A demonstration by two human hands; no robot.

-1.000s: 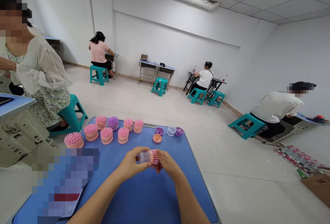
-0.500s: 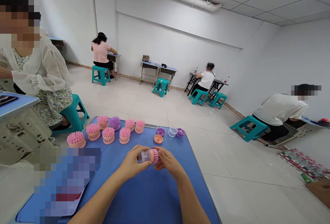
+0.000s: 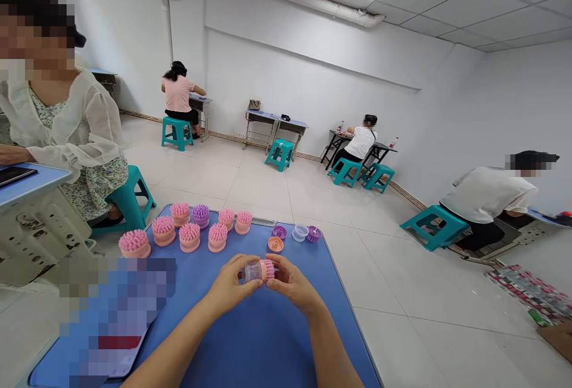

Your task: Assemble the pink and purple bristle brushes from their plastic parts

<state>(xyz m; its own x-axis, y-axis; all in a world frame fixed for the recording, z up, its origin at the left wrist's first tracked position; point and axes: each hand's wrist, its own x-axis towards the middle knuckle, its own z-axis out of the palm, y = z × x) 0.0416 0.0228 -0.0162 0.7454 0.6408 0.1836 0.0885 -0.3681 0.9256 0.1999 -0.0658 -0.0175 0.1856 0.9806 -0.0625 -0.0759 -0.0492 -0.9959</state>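
My left hand [image 3: 232,283] grips a clear plastic cup [image 3: 252,271], and its open end meets a pink bristle head [image 3: 268,269] held by my right hand [image 3: 292,281]. Fingers hide part of both pieces. Beyond my hands, several pink bristle brushes [image 3: 190,236] and one purple brush [image 3: 201,216] stand on the blue desktop [image 3: 250,346]. To the right lie an orange ring [image 3: 276,244], a purple disc [image 3: 279,232], a clear cup [image 3: 300,233] and a small purple bristle head [image 3: 313,233].
A pixelated flat object [image 3: 116,316] lies at the desk's left. A seated co-worker [image 3: 67,126] is at a neighbouring desk [image 3: 31,182] to the left. Other seated people, teal stools and desks stand across the tiled floor. Printed sheets [image 3: 531,295] lie at right.
The room has shifted slightly right and down in the view as my head moved. My hands keep hold of the cup and bristle head, with little visible change.
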